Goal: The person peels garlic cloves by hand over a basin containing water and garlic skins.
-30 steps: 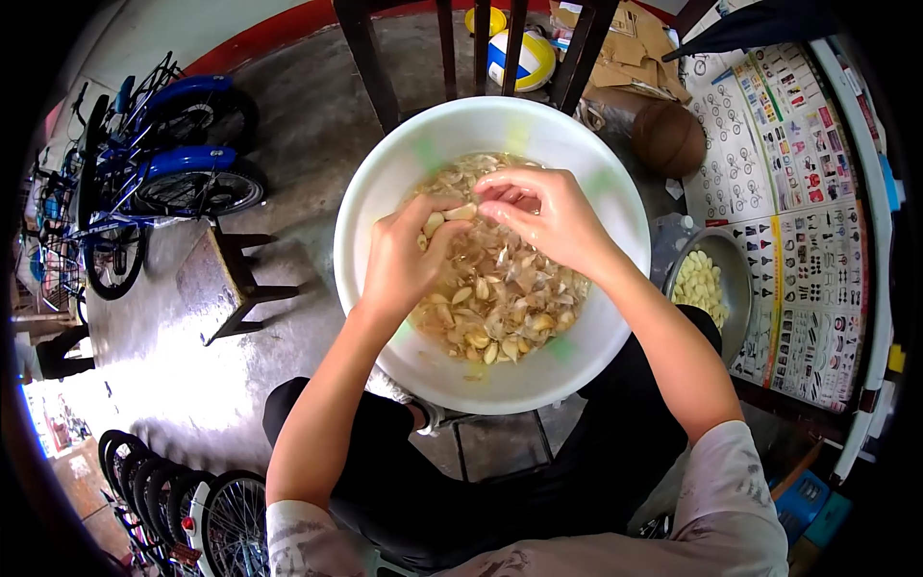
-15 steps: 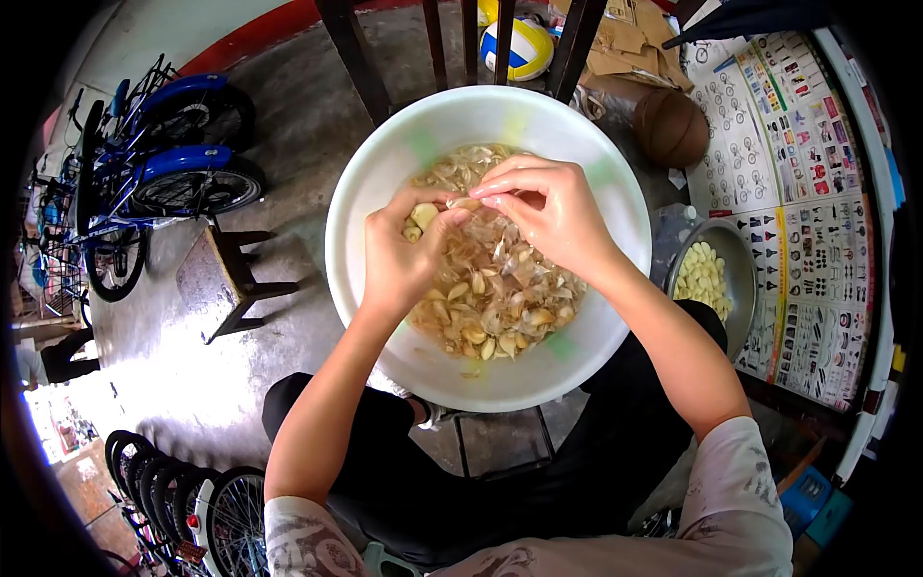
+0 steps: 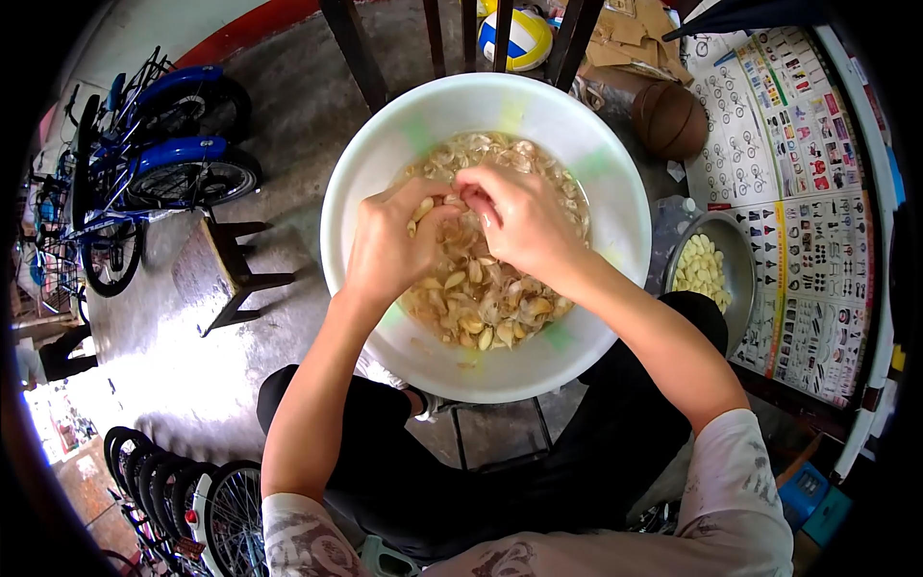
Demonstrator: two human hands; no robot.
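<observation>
A large white basin (image 3: 380,163) holds water with garlic cloves (image 3: 486,337) and loose papery skins (image 3: 524,303). Over its left half, my left hand (image 3: 392,240) is closed around garlic cloves (image 3: 421,212), some showing between thumb and fingers. My right hand (image 3: 510,213) meets it at the fingertips, its fingers bent into a pinch. Whatever lies between the right fingertips is hidden by the hand. To the right of the basin, a metal bowl (image 3: 740,279) contains peeled white cloves (image 3: 700,271).
A wooden stool (image 3: 207,274) and blue bicycles (image 3: 178,154) stand at left. Beyond the basin are dark wooden bars (image 3: 437,38) and a volleyball (image 3: 519,40). A basketball (image 3: 670,121) lies near a printed poster (image 3: 812,221) at right. Tyres (image 3: 144,471) are at lower left.
My right hand has moved slightly left and turned so its back covers the fingertips. The clove seen between both hands is now hidden. The basin appears a little higher in view.
</observation>
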